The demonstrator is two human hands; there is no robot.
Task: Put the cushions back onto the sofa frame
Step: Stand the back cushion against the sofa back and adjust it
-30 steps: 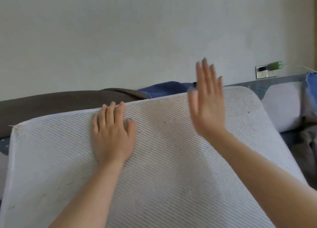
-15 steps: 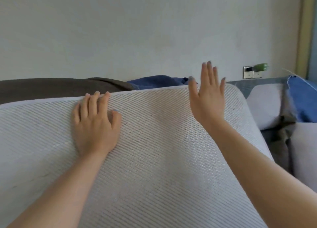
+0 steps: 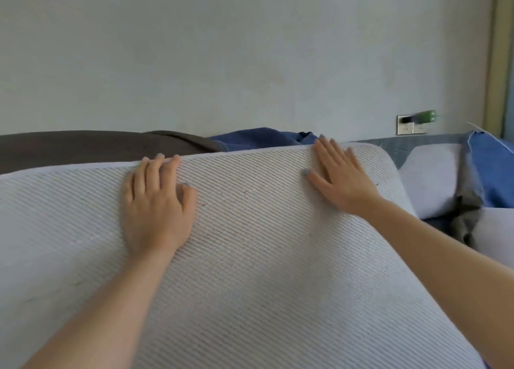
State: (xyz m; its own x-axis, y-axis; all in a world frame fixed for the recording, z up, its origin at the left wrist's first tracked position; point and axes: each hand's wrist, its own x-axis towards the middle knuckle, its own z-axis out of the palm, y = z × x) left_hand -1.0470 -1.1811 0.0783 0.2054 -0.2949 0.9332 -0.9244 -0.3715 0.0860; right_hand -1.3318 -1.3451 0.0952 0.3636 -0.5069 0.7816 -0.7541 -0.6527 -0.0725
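Your right hand (image 3: 342, 179) has come down. A second ago it was lifted clear with fingers spread, and now it lies flat and open on the cushion (image 3: 264, 271), near the upper right corner. Your left hand (image 3: 157, 204) has stayed pressed on the ribbed face, open, fingertips reaching the top edge (not plainly hooked over it). With both palms bearing on it, the cushion leans away from you and fills the lower view. I judge you are pushing it into place, not carrying it; the frame beneath is hidden.

Behind the top edge lie a dark brown cloth (image 3: 97, 146) and a blue cloth (image 3: 261, 138), which could bunch up behind the cushion. Just beside its right corner sit a pale cushion (image 3: 431, 179) and a blue cover (image 3: 492, 168). A wall socket (image 3: 406, 125) with a green plug (image 3: 425, 116) is well apart.
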